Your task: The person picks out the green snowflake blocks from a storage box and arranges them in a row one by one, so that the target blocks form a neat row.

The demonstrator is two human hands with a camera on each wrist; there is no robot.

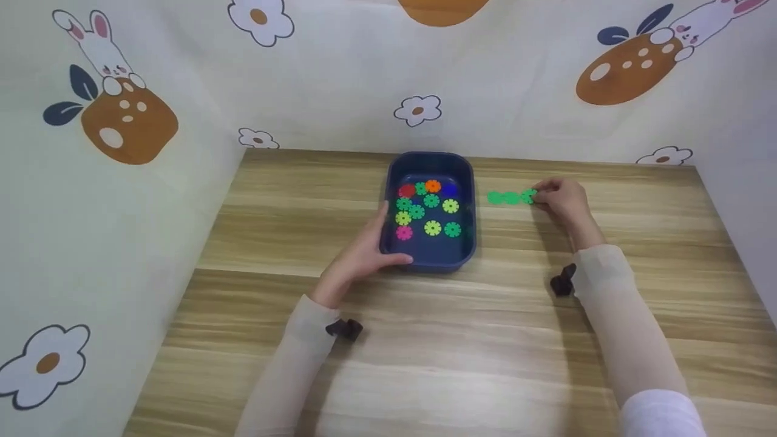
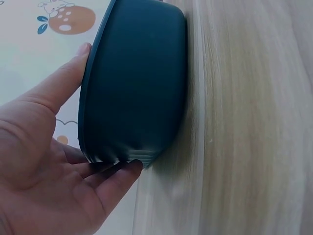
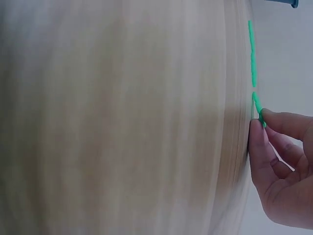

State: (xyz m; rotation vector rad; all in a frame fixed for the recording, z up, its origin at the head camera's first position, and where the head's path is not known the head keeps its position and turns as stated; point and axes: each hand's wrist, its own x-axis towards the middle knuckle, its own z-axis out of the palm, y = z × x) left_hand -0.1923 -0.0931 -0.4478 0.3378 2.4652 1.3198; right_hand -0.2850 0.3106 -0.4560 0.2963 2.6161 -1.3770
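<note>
upper right of centre, the right hand [image 1: 566, 199] pinches a green disc [image 1: 526, 196]; the left hand [image 1: 362, 252] grips a blue tray [image 1: 446, 252], upper centre, on a wood-grain table [image 1: 461, 364] before patterned cloth [image 1: 340, 85].

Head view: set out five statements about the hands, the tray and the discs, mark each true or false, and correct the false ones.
1. The left hand holds the tray. True.
2. The right hand pinches a green disc. True.
3. That disc is inside the tray. False: it is outside, to the tray's right.
4. Two more green discs lie between the tray and the pinched one. True.
5. Every disc in the tray is green. False: a pink disc and an orange disc lie there too.
</note>
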